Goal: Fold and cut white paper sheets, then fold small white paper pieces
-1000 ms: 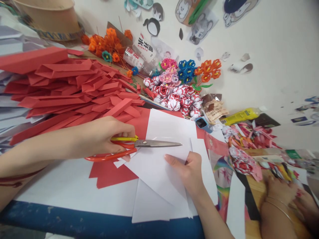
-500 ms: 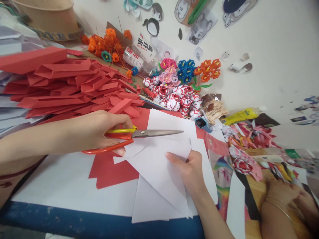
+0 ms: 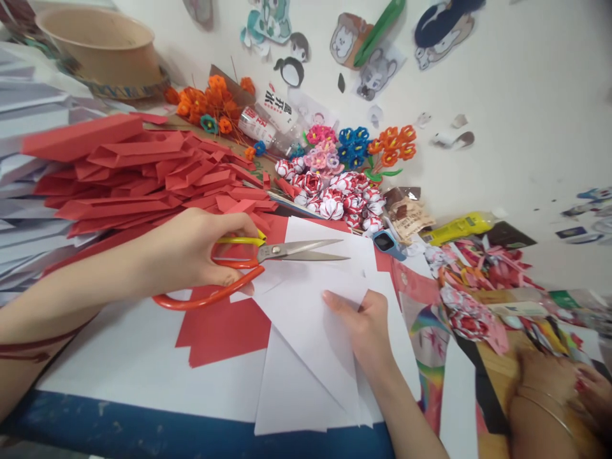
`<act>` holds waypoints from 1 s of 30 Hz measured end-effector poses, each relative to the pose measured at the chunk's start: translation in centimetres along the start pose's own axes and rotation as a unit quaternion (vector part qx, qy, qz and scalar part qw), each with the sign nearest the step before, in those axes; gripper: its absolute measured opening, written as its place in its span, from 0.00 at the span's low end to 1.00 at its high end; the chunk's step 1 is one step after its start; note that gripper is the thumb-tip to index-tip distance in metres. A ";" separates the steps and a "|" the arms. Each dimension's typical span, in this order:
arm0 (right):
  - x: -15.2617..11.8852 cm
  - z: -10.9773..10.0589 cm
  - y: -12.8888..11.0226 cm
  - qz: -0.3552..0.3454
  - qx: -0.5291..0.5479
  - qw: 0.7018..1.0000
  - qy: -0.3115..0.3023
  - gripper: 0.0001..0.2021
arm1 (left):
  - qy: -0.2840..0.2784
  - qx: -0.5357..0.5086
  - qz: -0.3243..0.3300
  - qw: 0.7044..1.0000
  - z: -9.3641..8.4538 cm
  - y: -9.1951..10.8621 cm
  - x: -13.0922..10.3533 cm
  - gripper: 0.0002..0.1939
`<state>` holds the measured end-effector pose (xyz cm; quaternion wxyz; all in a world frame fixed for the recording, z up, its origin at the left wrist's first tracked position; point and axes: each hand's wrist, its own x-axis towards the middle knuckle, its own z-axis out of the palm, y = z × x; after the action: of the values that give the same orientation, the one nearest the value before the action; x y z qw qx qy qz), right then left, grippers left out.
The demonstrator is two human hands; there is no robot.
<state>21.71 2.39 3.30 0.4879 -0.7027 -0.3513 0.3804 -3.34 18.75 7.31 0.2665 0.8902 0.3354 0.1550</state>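
Observation:
My left hand (image 3: 210, 248) holds scissors (image 3: 268, 253) with red and yellow handles, their blades parted a little and pointing right above white paper. My right hand (image 3: 366, 325) grips a folded white paper (image 3: 315, 319), thumb on top, just below the blades. Under it lie more white sheets (image 3: 291, 389) and red paper (image 3: 229, 331). The fingers beneath the folded paper are hidden.
A heap of folded red strips (image 3: 157, 172) lies at the left beside white ones (image 3: 23, 172). Paper flowers (image 3: 335, 197) and a blue watch (image 3: 385, 242) stand behind the sheets. Another person's hands (image 3: 549, 382) are at the right.
The scissors' blades have parted from nearly closed, and their red handle has swung lower. The view has shifted slightly. My right hand keeps its hold on the folded paper.

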 end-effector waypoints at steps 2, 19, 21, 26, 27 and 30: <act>0.2 0.0 0.1 0.005 0.014 1.000 -0.001 0.14 | 0.006 -0.004 0.000 1.000 -0.1 0.0 0.0 0.21; 6.7 0.7 -3.2 -0.055 0.102 0.993 0.017 0.18 | 0.137 0.082 0.065 0.985 -2.9 3.2 3.8 0.20; 8.1 1.1 -3.2 -0.068 0.109 0.992 0.018 0.18 | 0.132 0.088 0.077 0.984 -3.1 3.5 4.4 0.21; 9.7 1.2 -1.5 -0.101 0.093 0.990 0.012 0.18 | 0.083 0.098 0.088 0.988 -2.4 2.0 5.0 0.17; 9.7 1.0 -1.1 -0.106 0.086 0.990 0.013 0.18 | 0.069 0.099 0.089 0.989 -2.3 1.5 4.9 0.17; 9.4 0.5 -0.2 -0.117 0.068 0.991 0.020 0.18 | 0.028 0.100 0.096 0.990 -2.2 0.3 4.5 0.17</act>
<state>25.58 10.83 1.57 0.5826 -0.6295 -0.3945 0.3296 -0.92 22.42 9.66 0.1500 0.9359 0.2693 0.1705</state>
